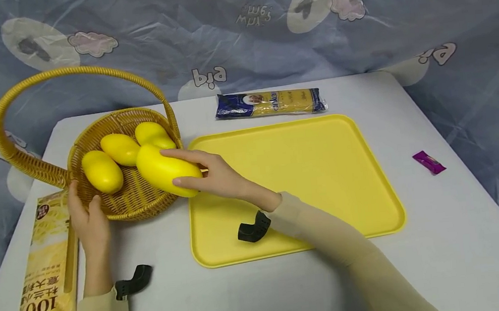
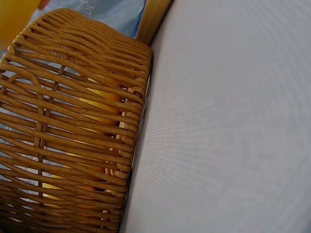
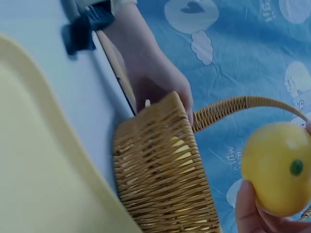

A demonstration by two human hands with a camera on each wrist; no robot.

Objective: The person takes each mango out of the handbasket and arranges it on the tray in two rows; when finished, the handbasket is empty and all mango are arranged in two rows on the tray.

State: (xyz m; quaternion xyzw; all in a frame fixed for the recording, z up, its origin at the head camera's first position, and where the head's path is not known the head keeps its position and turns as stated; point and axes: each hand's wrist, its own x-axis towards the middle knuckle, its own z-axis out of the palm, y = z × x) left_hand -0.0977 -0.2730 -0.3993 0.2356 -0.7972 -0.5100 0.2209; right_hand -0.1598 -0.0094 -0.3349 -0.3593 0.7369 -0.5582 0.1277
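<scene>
My right hand [image 1: 217, 175] holds a large yellow mango [image 1: 161, 170] between thumb and fingers, over the right side of the wicker basket [image 1: 141, 207]. In the right wrist view the held mango [image 3: 277, 167] shows a green spot on its end. My left hand [image 1: 89, 223] grips the basket's near left rim, beside the foot of the handle. More yellow mangoes, among them one at the left [image 1: 102, 172] and one at the back [image 1: 120, 149], lie inside. Only the basket's woven wall [image 2: 73, 131] fills the left wrist view's left half; the left hand is not visible there.
A yellow tray [image 1: 297, 171] lies right of the basket. Behind it is a blue and yellow pasta packet [image 1: 271, 103]. A long yellow pasta bag [image 1: 43, 278] lies left of my left arm. A small purple wrapped sweet [image 1: 429, 162] rests at the table's right.
</scene>
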